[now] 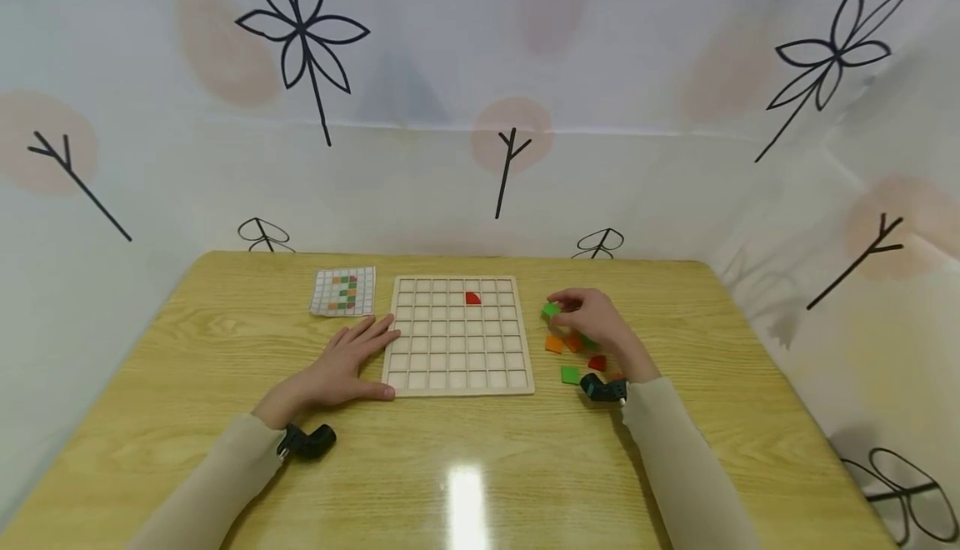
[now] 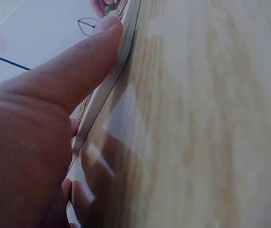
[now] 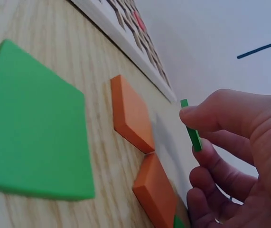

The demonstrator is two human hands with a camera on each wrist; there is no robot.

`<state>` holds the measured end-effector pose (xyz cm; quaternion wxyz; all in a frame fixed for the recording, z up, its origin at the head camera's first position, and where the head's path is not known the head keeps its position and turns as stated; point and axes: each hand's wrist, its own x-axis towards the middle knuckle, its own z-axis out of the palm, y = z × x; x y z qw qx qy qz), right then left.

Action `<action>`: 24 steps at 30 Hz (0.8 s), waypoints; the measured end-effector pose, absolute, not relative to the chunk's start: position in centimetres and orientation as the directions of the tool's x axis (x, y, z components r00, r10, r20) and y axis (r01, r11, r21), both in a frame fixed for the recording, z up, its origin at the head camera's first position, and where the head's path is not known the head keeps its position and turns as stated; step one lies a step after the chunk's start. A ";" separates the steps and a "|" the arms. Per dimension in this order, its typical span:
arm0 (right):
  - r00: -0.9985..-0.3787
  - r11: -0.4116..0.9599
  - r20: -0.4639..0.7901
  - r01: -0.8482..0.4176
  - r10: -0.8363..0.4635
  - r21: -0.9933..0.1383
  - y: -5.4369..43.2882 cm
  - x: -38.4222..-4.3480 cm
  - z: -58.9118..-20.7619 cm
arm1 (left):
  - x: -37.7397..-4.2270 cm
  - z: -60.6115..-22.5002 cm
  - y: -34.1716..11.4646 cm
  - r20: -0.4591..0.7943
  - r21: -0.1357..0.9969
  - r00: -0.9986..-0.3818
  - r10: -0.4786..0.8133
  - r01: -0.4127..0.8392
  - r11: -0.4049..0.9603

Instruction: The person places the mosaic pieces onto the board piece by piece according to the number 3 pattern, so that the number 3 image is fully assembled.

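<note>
My right hand (image 1: 596, 321) pinches a thin green square tile (image 3: 193, 128) between thumb and fingertip, raised over the table just right of the board in the head view. A wooden grid board (image 1: 461, 393) lies flat, with one red piece (image 1: 472, 298) in a cell of its second row from the back. My left hand (image 1: 337, 373) rests at the board's left edge, fingers spread and fairly straight. Its thumb (image 2: 90, 54) lies along the near-left corner of the board in the left wrist view.
Right of the board lie orange tiles (image 1: 553, 344), a green square tile (image 1: 570, 375) and a red piece (image 1: 597, 362), some partly under my right hand. A paper card (image 1: 322, 293) with a coloured grid pattern sits at the back left. Patterned white cloth (image 1: 420, 192) stands behind the table.
</note>
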<state>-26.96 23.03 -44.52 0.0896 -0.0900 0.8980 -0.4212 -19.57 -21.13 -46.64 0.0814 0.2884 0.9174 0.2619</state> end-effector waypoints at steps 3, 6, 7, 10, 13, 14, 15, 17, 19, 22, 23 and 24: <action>-0.968 0.635 -0.077 -0.097 -0.240 -0.766 22.9 -27.0 -44.4 | -19.6 -46.6 -21.0 0.006 0.528 -0.819 0.574 0.490 0.694; -0.967 0.638 -0.063 -0.113 -0.246 -0.761 22.6 -27.2 -44.5 | -19.7 -46.6 -21.0 0.008 0.524 -0.819 0.573 0.492 0.696; -0.966 0.639 -0.056 -0.122 -0.251 -0.759 22.4 -27.2 -44.5 | -19.7 -46.6 -21.0 0.008 0.522 -0.819 0.573 0.493 0.697; -0.965 0.638 -0.041 -0.138 -0.257 -0.758 21.8 -27.5 -44.6 | -19.8 -46.7 -21.0 0.009 0.522 -0.819 0.574 0.494 0.696; -0.962 0.635 -0.014 -0.169 -0.273 -0.754 20.9 -27.7 -44.6 | -19.8 -46.7 -21.0 0.012 0.528 -0.817 0.576 0.495 0.691; -0.961 0.633 -0.007 -0.177 -0.276 -0.753 20.5 -27.7 -44.6 | -19.8 -46.7 -21.0 0.013 0.529 -0.817 0.577 0.495 0.689; -0.960 0.633 0.003 -0.187 -0.280 -0.751 20.2 -27.8 -44.6 | -19.8 -46.7 -21.0 0.014 0.529 -0.817 0.576 0.495 0.689; -0.958 0.625 0.020 -0.203 -0.286 -0.754 19.4 -27.9 -44.6 | -19.8 -46.8 -21.0 0.014 0.535 -0.818 0.575 0.492 0.687; -0.957 0.619 0.034 -0.213 -0.287 -0.756 18.5 -28.2 -44.6 | -19.7 -46.7 -21.0 0.014 0.537 -0.818 0.575 0.491 0.686; -0.953 0.600 0.061 -0.236 -0.297 -0.765 17.1 -28.5 -44.8 | -19.7 -46.7 -21.0 0.015 0.540 -0.819 0.574 0.490 0.685; -0.949 0.596 0.072 -0.250 -0.305 -0.763 16.6 -28.6 -44.8 | -19.7 -46.7 -21.0 0.016 0.538 -0.819 0.574 0.491 0.685; -0.946 0.590 0.084 -0.263 -0.313 -0.763 16.1 -28.7 -44.9 | -19.6 -46.8 -21.0 0.017 0.537 -0.819 0.574 0.492 0.685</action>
